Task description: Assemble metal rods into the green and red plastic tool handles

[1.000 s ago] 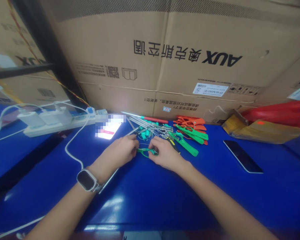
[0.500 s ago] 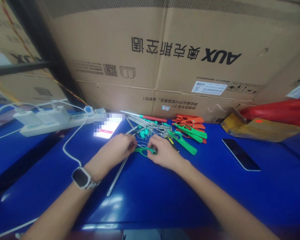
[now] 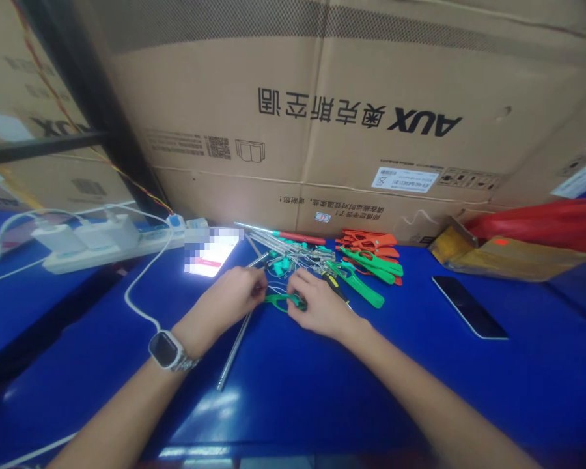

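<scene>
Fingers (image 3: pixel 297 284) pinch green plastic (image 3: pixel 272 299) (AUX carton (image 3: pixel 283 140) behind).

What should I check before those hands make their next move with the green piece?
1. Right hand holding the green piece: ok, fingers at its right end.
2. Left hand gripping it too: cannot tell, contact is hidden.
3. White wires seen end to end: cannot tell, fingers block the view.
4. Space under the left hand free: not ok, a metal rod passes beneath.
5. Dark-screened phone apart from both hands: ok, off to the right.
</scene>
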A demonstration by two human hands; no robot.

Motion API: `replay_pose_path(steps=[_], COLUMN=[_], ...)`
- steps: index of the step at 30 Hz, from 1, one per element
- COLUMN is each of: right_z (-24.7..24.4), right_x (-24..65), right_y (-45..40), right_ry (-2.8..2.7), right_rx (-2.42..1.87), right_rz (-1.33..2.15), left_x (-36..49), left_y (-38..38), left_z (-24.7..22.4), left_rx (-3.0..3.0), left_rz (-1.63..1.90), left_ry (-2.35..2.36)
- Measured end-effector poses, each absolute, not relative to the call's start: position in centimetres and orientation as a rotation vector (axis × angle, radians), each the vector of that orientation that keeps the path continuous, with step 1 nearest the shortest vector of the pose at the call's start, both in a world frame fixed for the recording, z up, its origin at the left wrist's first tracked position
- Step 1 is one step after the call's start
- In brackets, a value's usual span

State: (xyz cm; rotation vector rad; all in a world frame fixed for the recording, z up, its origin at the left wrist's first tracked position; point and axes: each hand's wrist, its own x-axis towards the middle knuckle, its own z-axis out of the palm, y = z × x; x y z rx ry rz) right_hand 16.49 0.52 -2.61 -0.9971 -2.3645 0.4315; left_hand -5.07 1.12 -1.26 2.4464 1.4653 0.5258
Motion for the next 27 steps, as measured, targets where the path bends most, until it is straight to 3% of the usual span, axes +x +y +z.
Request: replay_pose_path(steps=[20, 27], right_z=[-2.5, -2.5], right_x=[16.6, 16.6], right_y=[0.4, 0.4], right_ry=[-2.387, -2.386], right_rx=[-0.974, -0.995], right_rz=[0.455, 0.488], left_x=[-4.5, -3.8], left_y=[0.5, 0.7], left_z=[-0.9, -1.0], left_rx=[2.621, 2.755], left_rz=[0.419, 0.44], left_ry=[1.523, 1.171])
